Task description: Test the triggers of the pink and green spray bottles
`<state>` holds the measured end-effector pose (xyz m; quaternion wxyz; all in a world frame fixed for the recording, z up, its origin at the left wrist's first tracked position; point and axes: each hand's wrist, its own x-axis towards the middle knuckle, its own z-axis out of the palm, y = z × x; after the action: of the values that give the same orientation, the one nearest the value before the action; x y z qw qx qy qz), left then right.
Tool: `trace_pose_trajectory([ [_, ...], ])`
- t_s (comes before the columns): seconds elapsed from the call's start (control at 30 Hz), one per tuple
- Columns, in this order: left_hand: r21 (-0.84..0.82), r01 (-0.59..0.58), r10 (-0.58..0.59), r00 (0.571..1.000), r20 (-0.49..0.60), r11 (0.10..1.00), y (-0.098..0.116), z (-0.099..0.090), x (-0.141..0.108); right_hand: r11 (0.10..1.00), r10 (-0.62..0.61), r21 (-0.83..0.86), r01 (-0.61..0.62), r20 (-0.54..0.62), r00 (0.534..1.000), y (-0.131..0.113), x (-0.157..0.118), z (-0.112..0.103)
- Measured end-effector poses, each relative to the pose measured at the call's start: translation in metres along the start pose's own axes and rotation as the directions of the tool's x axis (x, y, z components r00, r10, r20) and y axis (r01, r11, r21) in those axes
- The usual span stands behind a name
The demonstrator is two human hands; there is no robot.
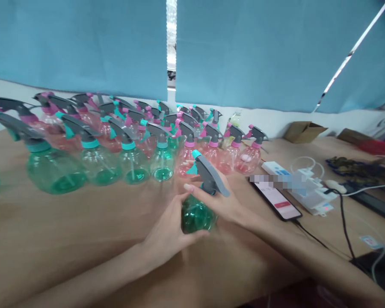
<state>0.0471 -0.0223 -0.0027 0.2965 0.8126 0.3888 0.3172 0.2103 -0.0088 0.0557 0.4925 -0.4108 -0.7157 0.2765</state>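
Note:
A green see-through spray bottle [197,216] with a grey and turquoise trigger head stands near the middle of the table, tilted slightly. My left hand [171,222] is wrapped round the lower body of this bottle, thumb at its near side. Around its neck, just under the trigger head, my right hand [223,199] is closed; some of its fingers are hidden behind the head. Directly beyond both hands, a pink spray bottle [186,160] and a green spray bottle [162,164] stand upright in the front row.
Several more green and pink spray bottles [99,164] fill the back of the wooden table [83,239]. To the right lie a phone [277,199] on a cable, a white power strip [314,194] and a cardboard box [303,131]. Blue curtains [77,47] hang behind.

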Motion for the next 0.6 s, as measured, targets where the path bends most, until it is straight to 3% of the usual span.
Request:
trace_pose_trajectory([
  [0.17, 0.013, -0.049, 0.048, 0.997, 0.063, 0.999, -0.012, 0.000, 0.011, 1.000, 0.020, 0.015, -0.020, 0.011, 1.000, 0.009, 0.010, -0.006],
  [0.43, 0.375, -0.081, 0.040, 0.992, 0.116, 0.923, -0.041, -0.043, -0.014, 0.993, 0.002, -0.118, 0.013, 0.131, 0.991, 0.001, 0.022, -0.002],
  [0.6, 0.490, -0.041, -0.020, 0.993, 0.119, 0.871, -0.045, -0.055, -0.021, 0.999, -0.045, -0.010, 0.047, 0.142, 0.989, -0.004, 0.024, 0.000],
])
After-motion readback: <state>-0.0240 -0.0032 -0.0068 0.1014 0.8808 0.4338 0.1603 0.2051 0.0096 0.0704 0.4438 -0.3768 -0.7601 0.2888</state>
